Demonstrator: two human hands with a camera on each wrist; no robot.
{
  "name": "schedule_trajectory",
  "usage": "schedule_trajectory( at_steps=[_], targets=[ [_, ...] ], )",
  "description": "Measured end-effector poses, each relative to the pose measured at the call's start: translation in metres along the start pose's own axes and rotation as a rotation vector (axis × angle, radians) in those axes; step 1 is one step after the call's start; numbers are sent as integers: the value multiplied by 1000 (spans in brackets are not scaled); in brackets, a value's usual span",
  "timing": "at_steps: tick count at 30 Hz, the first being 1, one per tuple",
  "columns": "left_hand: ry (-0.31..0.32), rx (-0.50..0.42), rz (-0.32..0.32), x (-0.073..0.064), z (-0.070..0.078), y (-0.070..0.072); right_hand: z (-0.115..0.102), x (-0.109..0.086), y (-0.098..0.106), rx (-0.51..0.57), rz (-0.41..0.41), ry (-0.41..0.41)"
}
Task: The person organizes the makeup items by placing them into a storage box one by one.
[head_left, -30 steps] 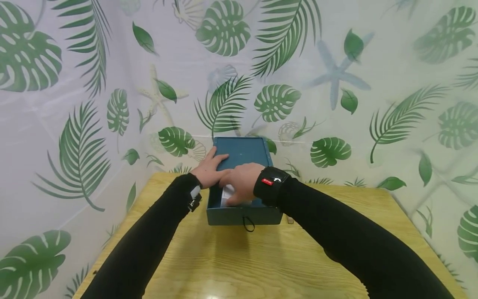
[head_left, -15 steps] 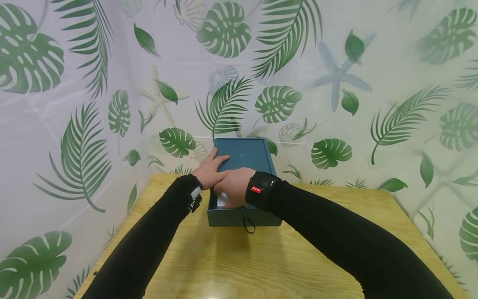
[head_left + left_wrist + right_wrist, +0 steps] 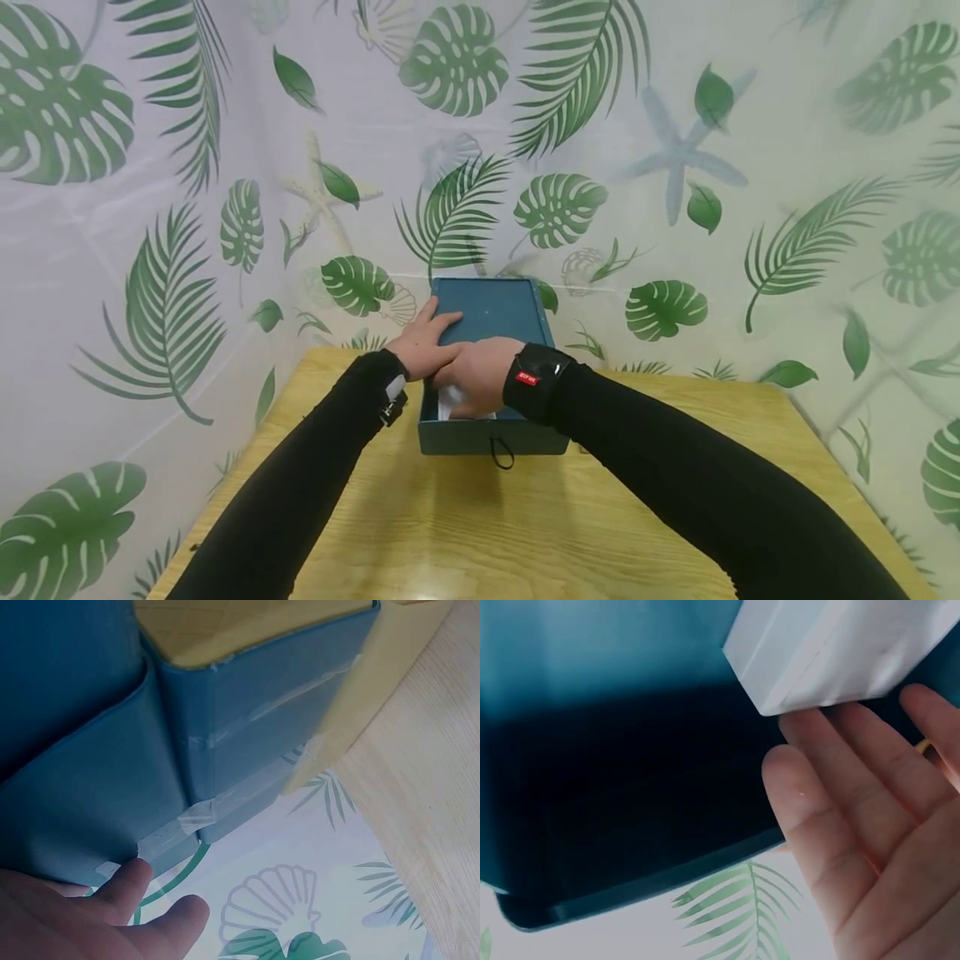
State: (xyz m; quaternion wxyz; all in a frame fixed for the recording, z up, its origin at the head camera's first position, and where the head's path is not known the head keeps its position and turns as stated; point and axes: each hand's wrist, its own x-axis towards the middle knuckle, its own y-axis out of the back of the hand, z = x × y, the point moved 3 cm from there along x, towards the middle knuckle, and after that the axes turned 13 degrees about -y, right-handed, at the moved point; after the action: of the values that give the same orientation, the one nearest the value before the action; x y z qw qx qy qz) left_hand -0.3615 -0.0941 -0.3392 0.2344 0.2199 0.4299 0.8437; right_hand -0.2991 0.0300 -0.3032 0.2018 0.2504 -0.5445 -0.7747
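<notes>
A blue box (image 3: 495, 310) stands at the back of the table with its drawer (image 3: 457, 438) pulled out towards me. A black loop (image 3: 502, 454) hangs from the drawer front. My left hand (image 3: 422, 343) rests on the box's left top edge, fingers spread. Reaching into the drawer, my right hand (image 3: 486, 375) holds a white box (image 3: 448, 402), its thumb towards the drawer front. In the right wrist view, fingertips of the right hand (image 3: 870, 817) meet the edge of the white box (image 3: 840, 656). The left wrist view shows the left hand (image 3: 82, 926) against the taped blue side.
The wooden table (image 3: 450, 533) extends in front and to both sides. Behind it hangs a leaf-printed cloth (image 3: 660, 242). A yellowish surface (image 3: 255, 626) tops a blue taped part beside the drawer in the left wrist view.
My right hand has shifted slightly left and then a little back to the right over the drawer. The left hand stays in place on the box.
</notes>
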Motion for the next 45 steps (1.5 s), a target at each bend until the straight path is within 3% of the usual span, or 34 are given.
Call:
schedule_trajectory(
  at_steps=[7,19,25,35,45],
  targets=[
    [4,13,-12,-2,1,0,21,-16,2,155,-42,-55],
    [17,23,-9,-2,1,-2,46,-61,-5,268,150,-61],
    [13,25,-6,-2,1,-2,70,-90,-15,341,237,-113],
    [-8,21,-3,-4,-1,-1,114,-131,-60,391,289,-258],
    [-10,32,-5,-1,-2,-3,136,-155,-119,416,182,-393]
  ],
)
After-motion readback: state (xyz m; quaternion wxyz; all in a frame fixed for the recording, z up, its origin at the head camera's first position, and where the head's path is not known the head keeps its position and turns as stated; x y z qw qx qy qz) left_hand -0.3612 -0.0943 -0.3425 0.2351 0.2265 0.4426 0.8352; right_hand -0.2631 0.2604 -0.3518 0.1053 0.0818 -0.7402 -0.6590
